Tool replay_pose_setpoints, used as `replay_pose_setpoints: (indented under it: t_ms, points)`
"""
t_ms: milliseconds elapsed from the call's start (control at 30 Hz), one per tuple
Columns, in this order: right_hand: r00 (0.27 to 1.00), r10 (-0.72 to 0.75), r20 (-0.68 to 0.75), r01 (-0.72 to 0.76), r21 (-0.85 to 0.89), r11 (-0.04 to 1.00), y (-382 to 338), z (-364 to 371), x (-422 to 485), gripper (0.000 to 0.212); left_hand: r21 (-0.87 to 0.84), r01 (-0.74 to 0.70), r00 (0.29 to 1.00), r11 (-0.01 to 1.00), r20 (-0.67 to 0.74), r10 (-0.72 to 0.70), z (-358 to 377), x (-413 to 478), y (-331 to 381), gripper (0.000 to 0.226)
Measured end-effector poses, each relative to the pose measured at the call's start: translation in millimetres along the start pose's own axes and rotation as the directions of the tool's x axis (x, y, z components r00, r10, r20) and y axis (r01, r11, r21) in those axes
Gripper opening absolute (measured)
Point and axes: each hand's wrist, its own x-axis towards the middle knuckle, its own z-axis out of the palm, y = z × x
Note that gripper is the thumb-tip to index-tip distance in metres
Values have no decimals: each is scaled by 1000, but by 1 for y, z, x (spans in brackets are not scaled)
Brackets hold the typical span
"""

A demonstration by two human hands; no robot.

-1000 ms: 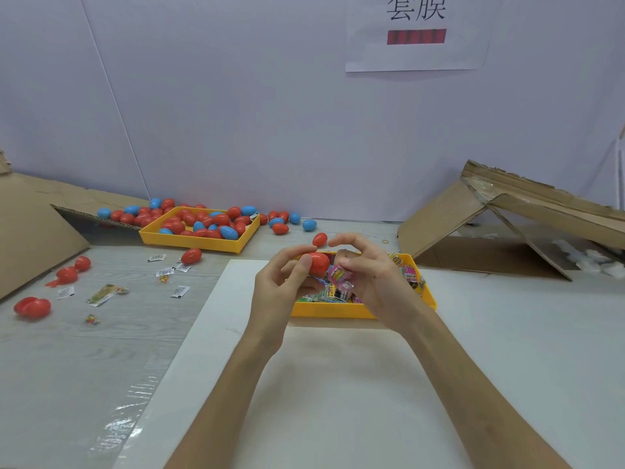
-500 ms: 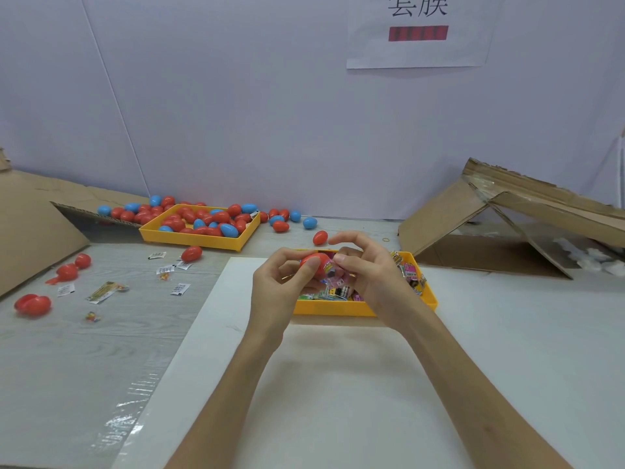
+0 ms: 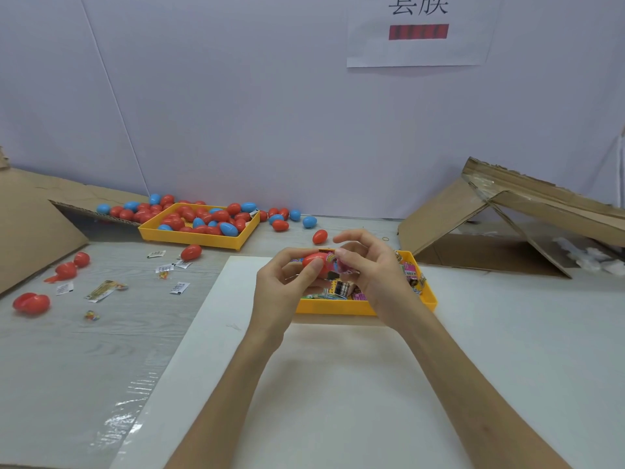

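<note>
My left hand (image 3: pixel 277 289) grips a red plastic egg (image 3: pixel 313 260) between thumb and fingers, above the near yellow tray (image 3: pixel 341 308). My right hand (image 3: pixel 372 265) pinches a printed pink film sleeve (image 3: pixel 338 262) at the egg's right end, where it partly covers the shell. The tray beneath holds several more colourful printed sleeves (image 3: pixel 341 289). Both hands hide much of the tray's contents.
A second yellow tray (image 3: pixel 189 236) at the back left is heaped with red and blue eggs, with more loose eggs (image 3: pixel 280 225) around it. Small paper packets (image 3: pixel 179 287) and red egg halves (image 3: pixel 30 302) lie at the left. Cardboard boxes (image 3: pixel 490 225) stand at both sides. A white sheet (image 3: pixel 338 384) covers the near table.
The pink sleeve has been drawn further onto the red egg's right end. Both hands stayed above the near tray, shifting only slightly.
</note>
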Motion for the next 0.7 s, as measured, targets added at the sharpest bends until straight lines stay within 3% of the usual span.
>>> replay_pose_setpoints:
  t_ms: [200, 400, 500, 600, 700]
  points:
    - [996, 29, 82, -35, 70, 997, -3, 3, -3, 13, -66, 40, 999, 997, -21, -41, -1, 2, -1, 39]
    - [999, 19, 31, -23, 146, 989, -7, 1, -2, 12, -139, 52, 998, 989, -37, -58, -4, 4, 0, 25]
    - [1000, 16, 15, -18, 149, 989, -7, 0, -2, 10, -115, 44, 999, 992, -18, -46, -6, 6, -2, 35]
    - [1000, 8, 5, -9, 155, 988, -7, 0, -2, 17, -76, 45, 999, 996, -23, -47, -6, 7, -4, 39]
    - [999, -15, -28, 18, 126, 992, -9, 0, -4, 28, -57, 62, 997, 996, -31, -64, -6, 8, -4, 30]
